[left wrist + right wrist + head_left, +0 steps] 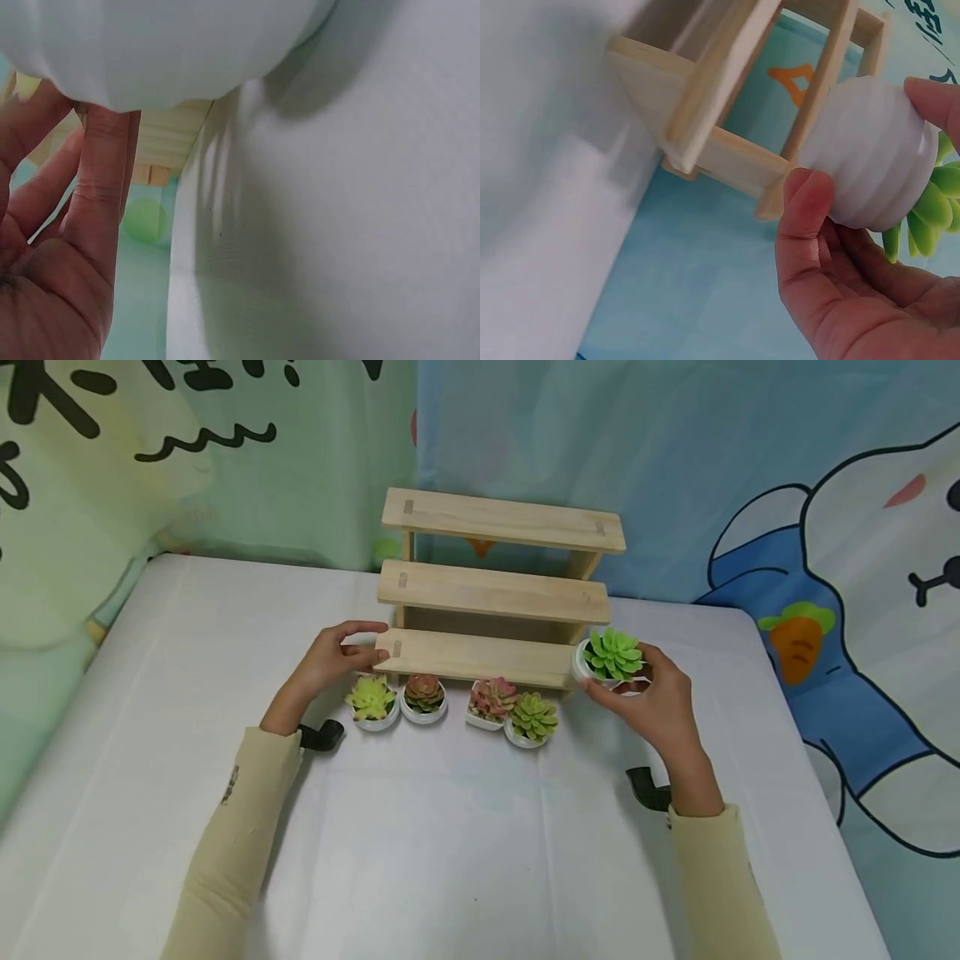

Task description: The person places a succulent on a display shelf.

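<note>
My right hand (663,706) holds a bright green potted succulent (613,652) off the table, beside the right end of the lowest tier of a wooden three-tier plant stand (483,656). In the right wrist view, thumb and fingers grip its round white ribbed pot (877,154). My left hand (322,660) holds the left end of that lowest tier between thumb and fingers. Just in front of the stand are a yellow-green succulent (371,697), a brownish-red succulent (423,695), a pink succulent (492,700) in a squarish pot and another green succulent (533,718). A white pot (165,52) partly hides the left fingers in the left wrist view.
The stand's middle tier (491,589) and top tier (502,518) rise behind the lowest one. A white cloth covers the table (450,860). Behind it hangs a printed curtain (675,485). Dark wrist mounts (322,737) stick out by both forearms.
</note>
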Demonstrator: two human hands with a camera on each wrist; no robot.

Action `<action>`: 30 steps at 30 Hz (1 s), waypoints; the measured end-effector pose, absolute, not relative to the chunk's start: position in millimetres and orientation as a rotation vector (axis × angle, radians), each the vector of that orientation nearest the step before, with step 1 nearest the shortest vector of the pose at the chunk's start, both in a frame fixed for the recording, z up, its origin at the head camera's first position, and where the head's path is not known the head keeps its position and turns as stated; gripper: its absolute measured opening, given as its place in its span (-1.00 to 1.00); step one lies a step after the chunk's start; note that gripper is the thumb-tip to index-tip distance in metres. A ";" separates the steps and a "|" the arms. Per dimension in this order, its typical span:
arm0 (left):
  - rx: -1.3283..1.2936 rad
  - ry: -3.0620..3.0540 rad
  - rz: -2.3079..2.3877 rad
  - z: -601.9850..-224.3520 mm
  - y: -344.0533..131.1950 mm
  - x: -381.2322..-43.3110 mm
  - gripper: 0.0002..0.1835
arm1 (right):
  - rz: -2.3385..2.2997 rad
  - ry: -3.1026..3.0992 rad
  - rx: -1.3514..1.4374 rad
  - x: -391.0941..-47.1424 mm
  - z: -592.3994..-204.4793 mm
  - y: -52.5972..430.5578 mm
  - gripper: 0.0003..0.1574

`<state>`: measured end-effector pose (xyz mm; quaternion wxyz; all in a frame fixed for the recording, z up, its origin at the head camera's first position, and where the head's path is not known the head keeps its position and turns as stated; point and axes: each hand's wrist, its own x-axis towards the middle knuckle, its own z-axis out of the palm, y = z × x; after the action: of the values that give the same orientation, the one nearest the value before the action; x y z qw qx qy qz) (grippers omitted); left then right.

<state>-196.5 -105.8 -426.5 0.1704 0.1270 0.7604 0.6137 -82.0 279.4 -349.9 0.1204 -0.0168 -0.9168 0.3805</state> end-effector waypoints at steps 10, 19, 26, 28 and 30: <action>0.369 2.132 1.787 -426.4 -106.3 -196.0 -0.51 | 1.129 -2.630 -0.051 -93.5 -334.1 276.0 -0.21; 0.360 2.131 1.804 -425.7 -106.5 -195.7 -0.51 | 1.115 -2.586 0.007 -106.6 -320.2 271.7 -0.22; 0.351 2.116 1.797 -427.8 -106.3 -195.3 -0.51 | 1.103 -2.556 0.043 -113.6 -313.1 270.5 -0.25; 0.348 2.112 1.793 -428.1 -105.8 -195.3 -0.51 | 1.101 -2.554 0.044 -115.9 -311.1 270.0 -0.24; 0.348 2.109 1.792 -428.7 -105.4 -195.2 -0.51 | 1.091 -2.555 0.041 -118.4 -309.1 269.9 -0.24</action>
<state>-195.2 -105.4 -428.7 0.1755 0.1227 0.7444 0.6324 -118.4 269.9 -309.1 0.1806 0.0147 -0.9045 0.3862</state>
